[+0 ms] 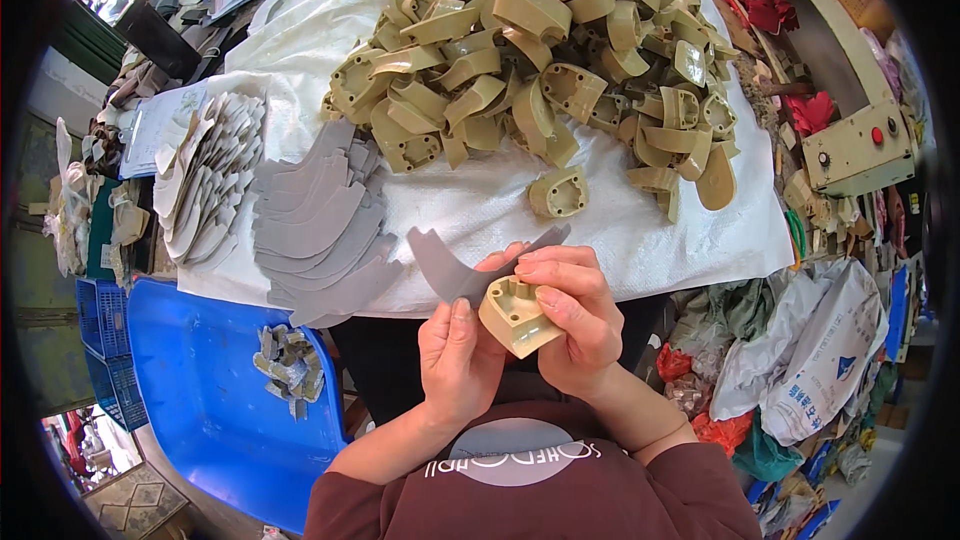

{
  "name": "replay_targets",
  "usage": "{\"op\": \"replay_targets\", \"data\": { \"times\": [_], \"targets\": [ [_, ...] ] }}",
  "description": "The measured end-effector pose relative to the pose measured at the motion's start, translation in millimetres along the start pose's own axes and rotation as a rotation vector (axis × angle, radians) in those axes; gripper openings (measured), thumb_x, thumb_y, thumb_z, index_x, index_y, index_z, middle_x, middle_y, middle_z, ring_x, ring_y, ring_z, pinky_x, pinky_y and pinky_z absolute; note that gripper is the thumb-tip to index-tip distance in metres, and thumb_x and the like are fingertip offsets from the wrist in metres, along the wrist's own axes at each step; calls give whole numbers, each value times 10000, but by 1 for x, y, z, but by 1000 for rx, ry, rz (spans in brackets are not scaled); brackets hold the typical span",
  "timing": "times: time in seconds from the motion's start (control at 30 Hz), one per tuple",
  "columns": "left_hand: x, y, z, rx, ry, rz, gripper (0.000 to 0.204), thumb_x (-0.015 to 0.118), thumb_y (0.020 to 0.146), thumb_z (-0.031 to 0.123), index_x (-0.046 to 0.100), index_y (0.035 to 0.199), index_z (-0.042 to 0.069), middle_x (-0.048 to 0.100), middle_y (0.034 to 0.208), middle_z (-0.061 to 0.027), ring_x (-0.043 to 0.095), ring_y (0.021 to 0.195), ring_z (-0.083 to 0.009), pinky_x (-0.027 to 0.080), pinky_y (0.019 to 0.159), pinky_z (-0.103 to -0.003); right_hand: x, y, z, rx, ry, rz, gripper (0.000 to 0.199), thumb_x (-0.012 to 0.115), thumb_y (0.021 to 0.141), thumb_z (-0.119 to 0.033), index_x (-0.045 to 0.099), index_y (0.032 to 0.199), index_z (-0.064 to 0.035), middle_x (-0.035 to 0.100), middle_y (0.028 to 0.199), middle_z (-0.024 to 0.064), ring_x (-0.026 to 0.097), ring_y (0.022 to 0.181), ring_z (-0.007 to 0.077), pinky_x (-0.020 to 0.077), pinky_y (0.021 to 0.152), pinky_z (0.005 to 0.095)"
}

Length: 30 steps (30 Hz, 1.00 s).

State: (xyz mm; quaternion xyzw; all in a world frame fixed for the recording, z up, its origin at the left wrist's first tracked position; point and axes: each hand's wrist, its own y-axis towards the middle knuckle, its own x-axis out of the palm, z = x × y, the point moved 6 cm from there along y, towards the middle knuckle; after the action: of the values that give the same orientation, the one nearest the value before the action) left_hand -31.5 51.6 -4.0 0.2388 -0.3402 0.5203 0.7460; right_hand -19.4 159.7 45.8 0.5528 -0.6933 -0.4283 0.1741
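Observation:
Near the table's front edge, my left hand (pixel 455 345) is closed on a thin grey curved piece (pixel 437 258), its thumb in front and fingertips behind. My right hand (pixel 577 315) is closed on a beige plastic shoe heel (pixel 518 312), its holed face turned up and tilted. The grey piece passes behind the heel, and its right end shows above my right fingers. Whether the two are stuck together cannot be seen. Beyond my hands a single loose heel (pixel 558 192) lies on the white cloth (pixel 430 215). Left of my hands a fanned stack of grey pieces (pixel 325 230) is spread.
A big pile of beige heels (pixel 530 50) covers the far middle. Pale cut pieces (pixel 205 175) stand stacked at left. Below them is a blue basin (pixel 215 410) holding scraps (pixel 290 368). At right are a control box (pixel 860 148) and plastic bags (pixel 820 350).

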Motion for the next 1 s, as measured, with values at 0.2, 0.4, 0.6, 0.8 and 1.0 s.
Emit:
{"op": "replay_targets", "data": {
  "times": [0.2,0.4,0.6,0.8,1.0],
  "targets": [
    [2,-1,0,-8,21,0,481,336,1007,267,335,1363,-57,347,1432,-219,416,1285,-275,339,1079,-419,-2,0,3,18,13,10,445,670,726,85,534,1123,-65,584,1066,147,577,934,324,518,731,375],
    [1,-2,1,-6,72,25,488,359,1001,265,348,1356,-68,383,1402,-233,426,1274,-282,335,1077,-413,1,0,6,-32,-112,20,467,719,688,20,548,1106,-100,604,1032,95,537,881,276,447,692,377],
    [-15,7,20,144,346,-125,476,435,959,182,356,1336,-98,478,1319,-237,474,1225,-267,354,1040,-385,-3,2,11,-62,-298,-32,441,749,632,-113,586,1038,-169,620,958,11,467,829,216,307,735,400],
    [-11,15,52,316,897,82,221,489,952,64,632,1045,-76,688,932,-118,634,806,-134,492,725,-245,-6,11,-5,-73,-612,-246,366,724,615,-142,635,967,-190,585,923,-34,464,827,193,251,818,471],
    [-7,9,40,333,1044,79,175,545,900,-5,635,1035,-72,680,899,-147,639,757,-157,490,670,-237,-2,13,-1,49,-659,-393,386,685,593,-86,634,965,-176,523,843,-38,477,836,193,238,803,476]
  ]
}}
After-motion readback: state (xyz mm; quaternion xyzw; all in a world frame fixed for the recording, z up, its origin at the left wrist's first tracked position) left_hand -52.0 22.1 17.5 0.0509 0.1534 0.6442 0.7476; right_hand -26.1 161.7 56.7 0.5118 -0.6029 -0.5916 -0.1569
